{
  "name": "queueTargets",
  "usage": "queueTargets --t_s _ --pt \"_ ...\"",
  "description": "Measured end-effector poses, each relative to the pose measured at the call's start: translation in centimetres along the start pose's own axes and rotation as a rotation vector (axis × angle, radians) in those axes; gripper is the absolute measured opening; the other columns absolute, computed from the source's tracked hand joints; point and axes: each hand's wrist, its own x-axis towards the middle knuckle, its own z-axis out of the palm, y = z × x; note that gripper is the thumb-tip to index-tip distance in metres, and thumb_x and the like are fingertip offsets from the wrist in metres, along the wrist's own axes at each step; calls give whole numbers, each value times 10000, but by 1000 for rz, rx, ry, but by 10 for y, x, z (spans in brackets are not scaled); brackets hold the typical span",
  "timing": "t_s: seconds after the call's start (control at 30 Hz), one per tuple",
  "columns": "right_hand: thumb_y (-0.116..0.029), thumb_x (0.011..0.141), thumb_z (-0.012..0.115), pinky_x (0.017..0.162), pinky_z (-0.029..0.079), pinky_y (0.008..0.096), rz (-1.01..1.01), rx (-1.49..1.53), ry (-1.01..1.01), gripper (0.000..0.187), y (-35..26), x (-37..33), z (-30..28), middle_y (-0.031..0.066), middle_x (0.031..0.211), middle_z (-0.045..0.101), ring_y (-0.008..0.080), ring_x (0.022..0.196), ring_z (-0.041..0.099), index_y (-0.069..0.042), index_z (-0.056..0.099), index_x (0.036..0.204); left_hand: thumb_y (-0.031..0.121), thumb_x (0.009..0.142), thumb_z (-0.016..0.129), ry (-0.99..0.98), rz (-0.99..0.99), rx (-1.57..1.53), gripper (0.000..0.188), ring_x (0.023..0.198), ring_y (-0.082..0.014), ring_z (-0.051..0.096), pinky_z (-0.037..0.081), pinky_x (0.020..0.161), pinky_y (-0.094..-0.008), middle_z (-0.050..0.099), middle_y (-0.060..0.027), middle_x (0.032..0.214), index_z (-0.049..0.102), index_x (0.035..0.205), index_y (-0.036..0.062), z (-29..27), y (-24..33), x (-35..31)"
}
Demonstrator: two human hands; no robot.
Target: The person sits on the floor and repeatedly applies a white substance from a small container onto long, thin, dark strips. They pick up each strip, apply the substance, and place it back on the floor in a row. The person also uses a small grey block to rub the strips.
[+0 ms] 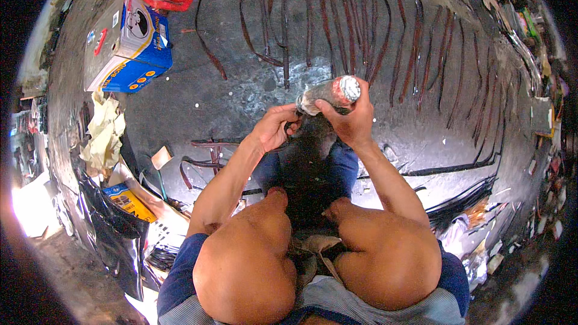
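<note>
Grimy cylinder (328, 95) is being gripped w/ R hand (355, 121) fingers; nr its end, L hand (274, 127) is being curled, contents unclear.

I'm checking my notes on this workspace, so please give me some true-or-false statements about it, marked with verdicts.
1. The right hand grips a cylindrical object. True.
2. The left hand lies flat on the floor. False: the left hand is raised, beside the object's left end.
3. Long dark strips lie on the floor. True.
4. The crumpled cream paper is right of both hands. False: the paper is to their left.
</note>
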Motion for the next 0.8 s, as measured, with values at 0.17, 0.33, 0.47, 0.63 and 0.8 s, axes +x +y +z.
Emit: queueTargets --t_s 0.17,0.33,0.47,0.63,0.8 --pt "-344 726 869 823 564 410 35 -272 19 729 41 4 -42 192 1043 708 310 963 711 -64 468 1267 -36 848 577 -74 -19 42 315 634 -87 547 401 509 -220 641 -61 852 622 1159 -51 13 20 4" --pt "-242 751 860 806 581 363 190 -139 152 709 45 7 -71 190 1109 683 239 971 695 -20 443 1280 -4 795 674 148 48 651 211 571 -91 549 390 486 -233 652 -53 736 699 1003 -33 24 33 34" --pt "-224 760 857 802 585 354 133 -18 134 707 50 16 -62 185 1129 671 223 992 679 -13 438 1289 106 797 728 154 20 898 113 593 -110 568 427 515 -275 690 -27 732 760 882 38 23 31 71" --pt "-287 747 865 825 571 375 89 -74 -26 724 51 18 -32 190 1141 672 259 997 694 -57 448 1293 76 723 736 179 196 1102 61 563 -131 610 480 530 -300 687 -63 654 738 710 16 8 19 98" --pt "-264 725 833 888 530 429 -107 -332 -170 681 54 13 -8 179 1158 646 370 1060 639 -68 496 1284 96 698 736 293 294 1297 104 683 -222 687 549 671 -349 710 -111 721 747 767 19 17 19 92"
